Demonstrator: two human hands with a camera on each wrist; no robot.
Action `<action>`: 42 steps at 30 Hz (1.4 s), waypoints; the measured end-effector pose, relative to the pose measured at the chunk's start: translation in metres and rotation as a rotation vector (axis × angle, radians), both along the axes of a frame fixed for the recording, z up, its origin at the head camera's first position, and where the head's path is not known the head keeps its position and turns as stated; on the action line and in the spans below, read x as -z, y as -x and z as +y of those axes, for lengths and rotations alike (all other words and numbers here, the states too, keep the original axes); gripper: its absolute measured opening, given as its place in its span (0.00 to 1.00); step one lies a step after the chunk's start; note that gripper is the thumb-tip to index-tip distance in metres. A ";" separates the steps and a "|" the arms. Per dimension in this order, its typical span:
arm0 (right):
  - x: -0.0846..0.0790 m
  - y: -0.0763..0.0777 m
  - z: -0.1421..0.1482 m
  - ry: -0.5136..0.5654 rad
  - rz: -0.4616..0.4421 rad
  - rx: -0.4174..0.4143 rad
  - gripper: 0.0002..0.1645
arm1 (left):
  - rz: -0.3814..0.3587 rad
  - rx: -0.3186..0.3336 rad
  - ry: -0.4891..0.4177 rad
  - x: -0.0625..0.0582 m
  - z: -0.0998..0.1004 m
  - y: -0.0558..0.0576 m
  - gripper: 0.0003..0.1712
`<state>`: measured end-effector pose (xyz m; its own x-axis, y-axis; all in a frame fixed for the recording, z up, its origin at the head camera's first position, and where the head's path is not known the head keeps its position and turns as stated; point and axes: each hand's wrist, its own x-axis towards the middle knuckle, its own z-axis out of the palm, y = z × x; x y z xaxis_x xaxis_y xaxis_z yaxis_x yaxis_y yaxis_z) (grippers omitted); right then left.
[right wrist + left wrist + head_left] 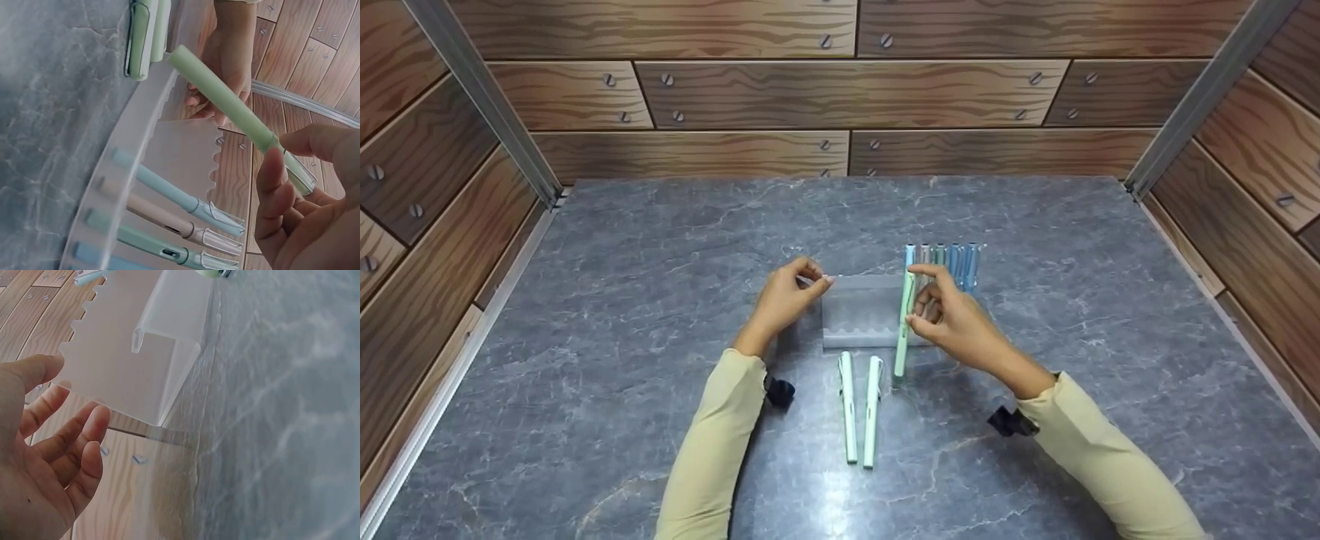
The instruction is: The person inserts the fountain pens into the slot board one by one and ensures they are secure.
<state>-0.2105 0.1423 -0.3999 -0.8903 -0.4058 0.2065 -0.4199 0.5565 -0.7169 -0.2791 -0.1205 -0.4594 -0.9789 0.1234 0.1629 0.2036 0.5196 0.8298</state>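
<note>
just right of the frame's middle, the right hand [952, 319] pinches a pale green pen [901, 341] while the left hand [786, 296] pinches the clear rack's [859, 309] corner, and the pen looks light, stiff and slippery, best held around its clipped end.
</note>
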 end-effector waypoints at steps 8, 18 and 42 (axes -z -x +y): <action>-0.002 0.006 -0.009 -0.105 0.159 0.077 0.37 | -0.007 0.004 -0.005 0.000 -0.001 0.000 0.12; -0.001 0.015 -0.016 -0.150 0.271 0.146 0.35 | 0.012 0.005 -0.014 0.001 0.001 0.001 0.11; 0.020 0.029 -0.027 -0.221 0.360 0.254 0.35 | 0.009 -0.001 -0.006 0.000 0.001 0.000 0.12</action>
